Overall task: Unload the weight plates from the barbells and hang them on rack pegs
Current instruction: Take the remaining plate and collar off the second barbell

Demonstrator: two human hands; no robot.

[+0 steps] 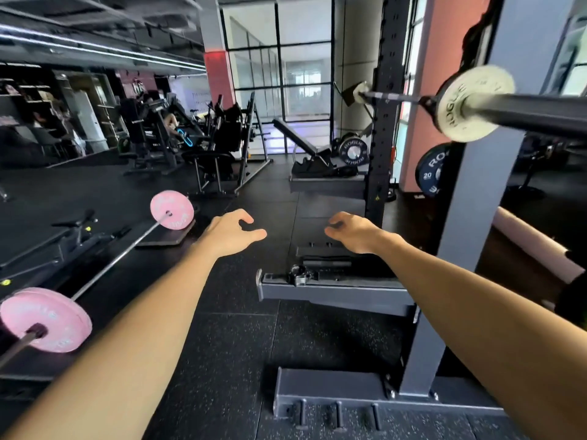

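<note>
Left hand: your left hand [230, 231] is stretched out in front of you over the floor, fingers loosely curled, holding nothing.
Right hand: your right hand [352, 231] is out beside it, level with it and apart from it, fingers hanging loosely bent, also holding nothing.
Safety arm: just below and beyond your hands a grey safety arm [333, 292] juts out from the rack, with a black barbell collar [298, 274] lying on it.
Rack: the near grey upright [470, 217] rises to your right; a black perforated upright [386, 106] stands further back.
Racked barbell: up to your right a barbell [524, 111] sits across the rack, carrying a white plate [473, 103] at the near end and a smaller white plate [362, 92] at the far end.
Floor barbell: to your left a second barbell [117, 262] lies on the black rubber floor [228, 360], with a pink plate [47, 319] at the near end and another pink plate [171, 209] at the far end.
Stored plates: a blue plate [432, 173] hangs behind the grey upright, and a black plate [353, 151] sits behind the black one, next to an incline bench [298, 138].
</note>
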